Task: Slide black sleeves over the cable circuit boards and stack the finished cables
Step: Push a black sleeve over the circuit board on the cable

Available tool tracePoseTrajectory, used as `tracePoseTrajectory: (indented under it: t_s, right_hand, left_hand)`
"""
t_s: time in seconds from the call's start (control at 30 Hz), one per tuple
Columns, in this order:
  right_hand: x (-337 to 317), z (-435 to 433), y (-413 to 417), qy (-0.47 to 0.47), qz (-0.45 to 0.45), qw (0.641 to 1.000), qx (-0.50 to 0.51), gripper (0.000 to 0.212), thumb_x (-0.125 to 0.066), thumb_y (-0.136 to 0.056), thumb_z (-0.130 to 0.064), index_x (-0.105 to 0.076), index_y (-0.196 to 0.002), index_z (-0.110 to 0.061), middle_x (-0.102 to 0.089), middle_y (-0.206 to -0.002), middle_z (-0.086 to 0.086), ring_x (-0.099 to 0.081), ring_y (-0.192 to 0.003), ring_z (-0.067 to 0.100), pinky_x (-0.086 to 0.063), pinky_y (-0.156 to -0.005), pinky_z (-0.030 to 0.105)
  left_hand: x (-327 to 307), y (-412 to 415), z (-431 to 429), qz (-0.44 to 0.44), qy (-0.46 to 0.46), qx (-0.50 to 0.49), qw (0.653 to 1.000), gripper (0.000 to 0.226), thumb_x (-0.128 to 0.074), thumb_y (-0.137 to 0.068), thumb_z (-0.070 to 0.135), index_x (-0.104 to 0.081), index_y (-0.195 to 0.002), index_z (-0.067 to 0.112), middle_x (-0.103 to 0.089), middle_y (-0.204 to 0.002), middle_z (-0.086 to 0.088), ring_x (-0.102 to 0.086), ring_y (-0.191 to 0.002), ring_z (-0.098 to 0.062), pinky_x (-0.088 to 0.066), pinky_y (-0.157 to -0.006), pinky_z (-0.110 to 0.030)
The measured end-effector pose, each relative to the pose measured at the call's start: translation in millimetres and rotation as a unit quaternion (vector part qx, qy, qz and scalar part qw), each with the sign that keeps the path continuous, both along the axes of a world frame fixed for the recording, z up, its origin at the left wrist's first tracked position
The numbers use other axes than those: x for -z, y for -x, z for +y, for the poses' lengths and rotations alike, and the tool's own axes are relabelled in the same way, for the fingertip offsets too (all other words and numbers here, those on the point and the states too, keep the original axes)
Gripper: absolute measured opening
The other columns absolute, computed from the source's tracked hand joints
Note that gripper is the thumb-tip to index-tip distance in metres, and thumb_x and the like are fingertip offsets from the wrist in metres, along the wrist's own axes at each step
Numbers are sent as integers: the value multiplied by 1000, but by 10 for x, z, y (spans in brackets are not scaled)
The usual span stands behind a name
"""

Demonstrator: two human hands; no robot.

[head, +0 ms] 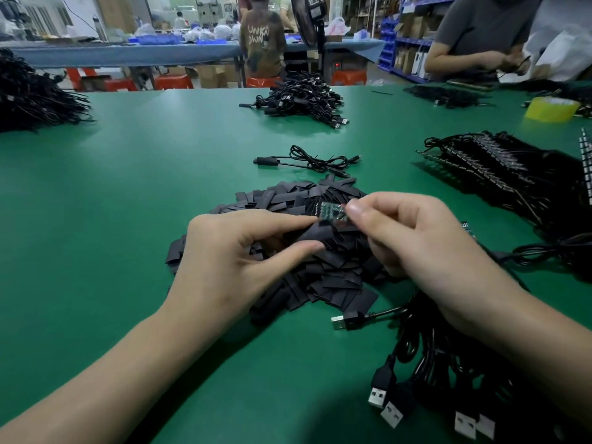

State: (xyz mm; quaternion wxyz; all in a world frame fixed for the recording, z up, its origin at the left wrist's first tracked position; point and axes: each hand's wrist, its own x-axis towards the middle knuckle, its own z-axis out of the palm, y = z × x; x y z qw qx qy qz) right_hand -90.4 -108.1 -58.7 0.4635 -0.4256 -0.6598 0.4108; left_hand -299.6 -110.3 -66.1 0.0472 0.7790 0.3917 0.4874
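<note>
Head: green board (332,213) (black sleeve (315,234) beside)

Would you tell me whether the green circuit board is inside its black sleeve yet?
Out: the green circuit board shows bare above the black sleeve.

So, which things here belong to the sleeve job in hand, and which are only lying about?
Job in hand:
- left hand, pinching a black sleeve
- right hand, pinching the circuit board
- sleeve pile
- cable bundle, near right
- sleeved cable lying beyond the pile

Lying about:
- yellow tape roll
- fan
- red stool
</note>
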Motion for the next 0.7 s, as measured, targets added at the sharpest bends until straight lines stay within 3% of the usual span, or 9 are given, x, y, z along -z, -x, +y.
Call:
tracePoseTrajectory:
  t_s: [0.07,0.2,0.37,0.7]
  right_hand:
    - [-26,-2,-41,-29,-27,999,24,33,-56,-97,-45,-67,-72,-26,-38,-52,-13,-31,-47,2,-30,-49,19]
    - [-40,-37,-84,-101,-135,981,91,33,-58,-99,-43,-68,-75,-23,-43,-48,-17,-34,-47,1,-29,-47,13]
    - [-48,-76,-76,-79,-144,981,106,35,-55,-92,-53,-71,-78,-26,-30,-47,-11,-25,-44,6,-22,-42,18]
    - [-38,-93,-42,-88,-136,982,100,34,-59,-97,-41,-71,-72,-20,-33,-39,-17,-27,-38,4,-23,-41,12]
  left_hand:
    - [-2,30,15,4,-2,-2,1000,26,-80,-79,33,-79,-103,22,-67,-87,26,-67,-73,-1,-50,-72,-10]
    - [8,59,38,-5,5,-1,1000,25,-81,-81,29,-76,-105,25,-68,-93,26,-63,-82,17,-47,-81,-6]
    - [18,63,41,-14,8,2,1000,29,-81,-80,30,-72,-107,29,-68,-97,26,-65,-85,16,-47,-81,-6]
    - [56,63,55,-19,31,-3,999,26,-80,-79,33,-75,-104,31,-70,-91,26,-63,-79,17,-48,-78,-7]
